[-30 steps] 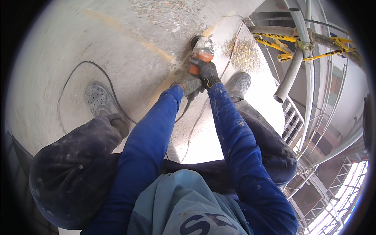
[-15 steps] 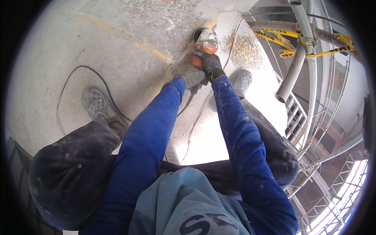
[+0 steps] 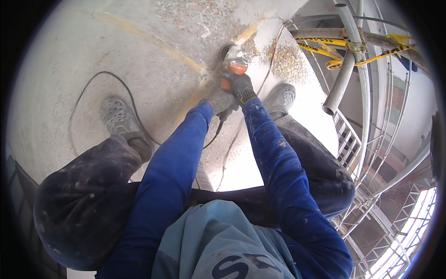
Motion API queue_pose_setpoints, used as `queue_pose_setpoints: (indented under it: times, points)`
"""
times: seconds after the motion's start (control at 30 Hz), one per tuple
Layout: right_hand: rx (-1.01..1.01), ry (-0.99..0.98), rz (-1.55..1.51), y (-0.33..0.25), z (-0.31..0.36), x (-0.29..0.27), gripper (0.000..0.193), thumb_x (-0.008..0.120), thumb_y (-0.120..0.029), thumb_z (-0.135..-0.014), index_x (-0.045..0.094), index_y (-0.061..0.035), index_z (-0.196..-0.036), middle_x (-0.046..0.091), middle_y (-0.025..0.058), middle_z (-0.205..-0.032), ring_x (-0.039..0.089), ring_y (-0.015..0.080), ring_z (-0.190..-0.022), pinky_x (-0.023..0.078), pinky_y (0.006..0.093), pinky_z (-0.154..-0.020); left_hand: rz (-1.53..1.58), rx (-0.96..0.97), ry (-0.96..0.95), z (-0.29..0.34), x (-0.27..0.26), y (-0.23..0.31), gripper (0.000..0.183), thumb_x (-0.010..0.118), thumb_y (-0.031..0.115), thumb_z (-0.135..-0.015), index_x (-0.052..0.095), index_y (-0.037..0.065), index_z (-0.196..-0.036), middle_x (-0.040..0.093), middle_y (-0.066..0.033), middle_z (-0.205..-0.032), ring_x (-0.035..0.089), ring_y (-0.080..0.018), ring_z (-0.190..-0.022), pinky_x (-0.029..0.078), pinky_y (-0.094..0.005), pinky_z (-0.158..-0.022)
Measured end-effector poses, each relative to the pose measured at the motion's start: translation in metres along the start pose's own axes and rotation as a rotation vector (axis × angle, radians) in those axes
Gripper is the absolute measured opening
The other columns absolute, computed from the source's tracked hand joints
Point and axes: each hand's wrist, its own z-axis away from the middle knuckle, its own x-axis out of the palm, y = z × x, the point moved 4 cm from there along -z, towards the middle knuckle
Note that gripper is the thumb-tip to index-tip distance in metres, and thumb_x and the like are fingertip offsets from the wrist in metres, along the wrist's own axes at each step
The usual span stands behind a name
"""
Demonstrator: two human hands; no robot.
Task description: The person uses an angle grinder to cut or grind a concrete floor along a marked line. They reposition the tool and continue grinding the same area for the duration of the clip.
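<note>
An orange angle grinder point(image 3: 237, 68) with a pale, dusty head is in both my gloved hands, its round disc guard point(image 3: 226, 50) close against the dusty concrete floor point(image 3: 153, 88). My left hand point(image 3: 219, 99) wraps the rear of the body. Farther forward, my right hand point(image 3: 242, 86) closes around the grinder just behind its head. A dark power cord point(image 3: 218, 130) leaves the back of the tool and runs down toward me. The disc itself cannot be made out clearly. A yellowish stripe point(image 3: 181, 58) crosses the floor to the left of the tool.
My grey shoes, left point(image 3: 116, 111) and right point(image 3: 282, 98), stand on either side. A black cable point(image 3: 111, 74) loops round the left shoe. At right, past the floor's edge, are scaffold pipes point(image 3: 341, 83) wrapped with yellow tape point(image 3: 334, 63). Loose debris point(image 3: 288, 60) lies beyond the right shoe.
Both hands and the grinder have moved a little to the left and slightly nearer. The grip looks the same.
</note>
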Motion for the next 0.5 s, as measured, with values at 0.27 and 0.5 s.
queue_pose_setpoints:
  times: [0.27,0.5]
  points:
    - [-0.031,-0.062,-0.039,0.006,0.031,0.016,0.062,0.095,-0.034,-0.08,0.072,0.0062,-0.122,0.078,0.0147,-0.108,0.076,0.0244,-0.091,0.063,0.0393,-0.078,0.109,-0.019,0.038,0.023,-0.001,-0.021,0.017,0.079,0.025,-0.086,0.078,0.008,-0.088,0.074,-0.0056,-0.069,0.065,-0.0199,-0.049,0.052,-0.0368,-0.049]
    - [0.0,-0.031,-0.002,0.039,0.055,0.016,0.063,0.095,-0.033,-0.079,0.072,0.0048,-0.124,0.078,0.0143,-0.11,0.075,0.0254,-0.091,0.061,0.0396,-0.082,0.104,-0.022,-0.034,0.03,0.023,-0.057,0.026,0.082,0.034,-0.087,0.078,0.008,-0.089,0.072,-0.0061,-0.067,0.067,-0.0222,-0.048,0.055,-0.0393,-0.049]
